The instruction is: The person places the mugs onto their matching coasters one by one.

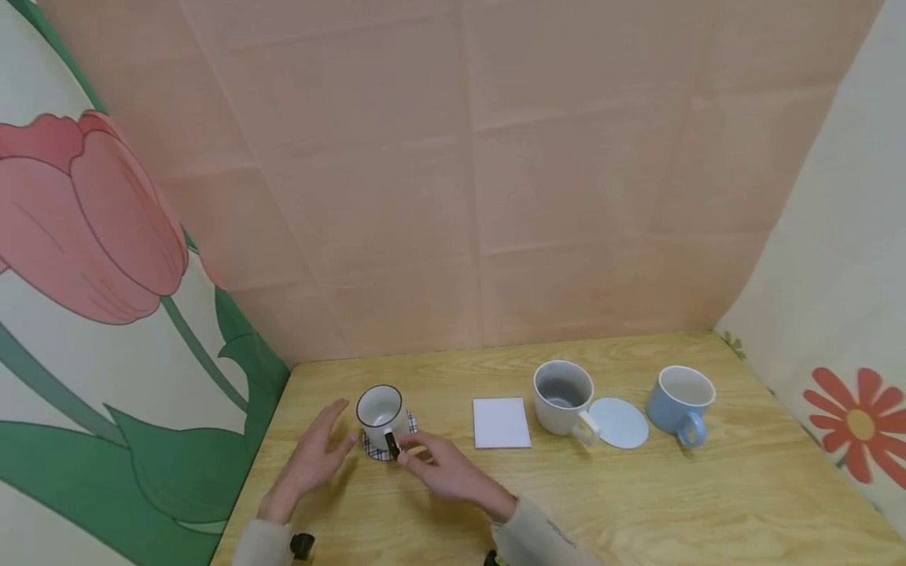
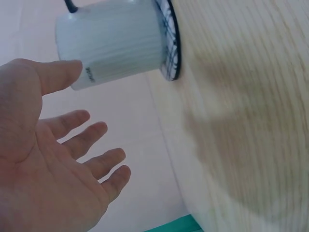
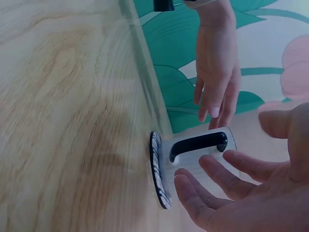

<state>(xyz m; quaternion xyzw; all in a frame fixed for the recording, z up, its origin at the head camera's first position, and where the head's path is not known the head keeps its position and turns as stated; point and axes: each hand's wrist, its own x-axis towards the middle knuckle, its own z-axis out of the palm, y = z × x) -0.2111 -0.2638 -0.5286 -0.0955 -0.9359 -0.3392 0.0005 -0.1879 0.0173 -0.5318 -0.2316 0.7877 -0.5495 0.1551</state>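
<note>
A white mug with a dark rim and black handle stands upright on a round checked coaster at the table's left. To its left is my left hand, fingers spread; in the left wrist view its thumb overlaps the mug, and contact cannot be told. On the other side, my right hand has its loosely bent fingers close to the handle. The right wrist view shows those fingers in front of the mug, not wrapped around the handle.
Right of the hands lies a square white coaster. Further along stand a white mug, a round pale coaster and a light blue mug. A pink cloth backdrop rises behind the wooden table.
</note>
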